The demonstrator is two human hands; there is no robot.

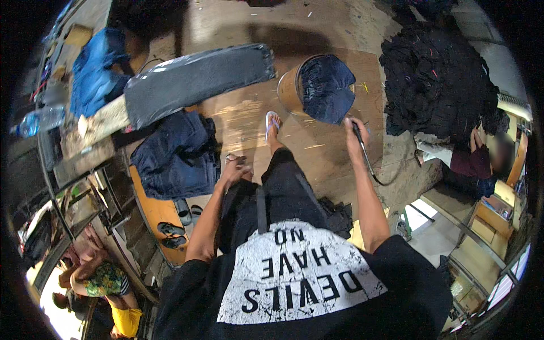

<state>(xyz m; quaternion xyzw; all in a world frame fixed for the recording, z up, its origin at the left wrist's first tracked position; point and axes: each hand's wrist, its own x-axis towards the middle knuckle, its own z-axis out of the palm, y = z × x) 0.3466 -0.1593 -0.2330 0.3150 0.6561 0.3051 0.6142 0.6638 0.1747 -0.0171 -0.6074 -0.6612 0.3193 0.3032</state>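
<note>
My right hand (358, 134) is closed around the end of a black cord or hose (368, 158), which curves down along my forearm. What the hose end carries is too small to make out. Just beyond that hand, a dark blue denim garment (328, 85) lies over the top of a round brown bucket or drum (289, 85). My left hand (236, 169) hangs beside my leg, slightly blurred, its fingers loosely apart and nothing visible in them. Nearest to it is a stack of folded dark denim (178, 156).
A long black padded board (198, 82) juts in from the left, beside blue denim (99, 71). A large heap of black cloth (433, 79) fills the right; a person (473, 156) sits next to it. Sandals (171, 235) lie at lower left, near other people.
</note>
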